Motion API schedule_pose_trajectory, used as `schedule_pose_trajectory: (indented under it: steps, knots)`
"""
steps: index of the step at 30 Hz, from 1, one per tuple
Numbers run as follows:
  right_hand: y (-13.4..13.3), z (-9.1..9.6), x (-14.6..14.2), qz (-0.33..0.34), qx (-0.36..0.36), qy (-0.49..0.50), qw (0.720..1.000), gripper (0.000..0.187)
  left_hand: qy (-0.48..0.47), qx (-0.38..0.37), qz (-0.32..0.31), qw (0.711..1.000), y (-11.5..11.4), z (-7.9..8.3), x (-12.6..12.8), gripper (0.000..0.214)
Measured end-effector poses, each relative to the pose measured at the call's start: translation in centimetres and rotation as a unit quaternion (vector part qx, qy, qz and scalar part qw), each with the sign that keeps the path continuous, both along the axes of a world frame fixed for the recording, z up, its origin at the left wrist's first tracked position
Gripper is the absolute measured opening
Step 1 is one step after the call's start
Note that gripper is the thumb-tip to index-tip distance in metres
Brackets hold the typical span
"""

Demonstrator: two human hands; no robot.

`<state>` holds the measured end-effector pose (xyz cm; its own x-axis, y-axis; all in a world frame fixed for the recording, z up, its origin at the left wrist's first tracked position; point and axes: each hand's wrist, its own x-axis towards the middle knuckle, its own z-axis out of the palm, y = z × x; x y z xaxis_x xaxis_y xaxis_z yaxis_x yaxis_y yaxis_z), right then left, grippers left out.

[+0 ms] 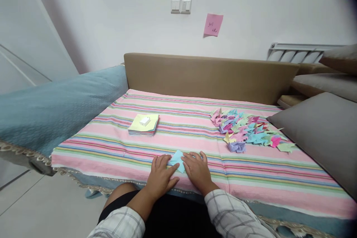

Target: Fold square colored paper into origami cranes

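Observation:
A light blue square of folded paper lies on the striped cloth close in front of me. From its left side, my left hand rests on it with spread fingers, the index finger reaching onto the paper. My right hand lies at the paper's right edge, fingers stretched out and touching it. Neither hand grips anything. Parts of the paper's edges are hidden under the fingertips. To the right sit several folded paper cranes in many colours, heaped close together.
A stack of square paper, yellow on top, stands to the left with a small white block on it. The striped cloth covers the sofa seat. Grey cushions pile up at right; a brown backrest stands behind.

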<state>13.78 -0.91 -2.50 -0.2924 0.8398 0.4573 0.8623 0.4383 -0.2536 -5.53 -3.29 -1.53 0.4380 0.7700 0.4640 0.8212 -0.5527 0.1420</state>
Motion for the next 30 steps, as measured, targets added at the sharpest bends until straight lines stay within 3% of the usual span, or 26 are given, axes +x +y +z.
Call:
schedule_pose_trajectory:
  steps: [7,12,17,23,30]
  knots:
    - [0.1,-0.1,0.0,0.010,-0.003,0.019,1.000,0.026,-0.013,0.015,0.007,1.000,-0.1,-0.4,-1.9,0.042]
    - [0.0,0.1,0.0,0.015,-0.005,0.027,1.000,0.026,-0.002,0.033,-0.010,0.999,-0.3,0.2,-1.1,0.029]
    - [0.0,0.0,0.1,0.015,-0.006,0.031,0.999,0.026,0.075,0.001,-0.118,0.990,0.7,0.2,0.7,0.055]
    - [0.3,0.1,0.4,-0.029,-0.016,0.044,0.998,0.025,0.076,0.006,-0.113,0.991,1.5,-1.0,0.9,0.059]
    - [0.4,0.2,0.8,-0.070,-0.020,0.064,0.995,0.023,0.129,0.017,-0.107,0.986,1.5,-1.0,0.6,0.059]
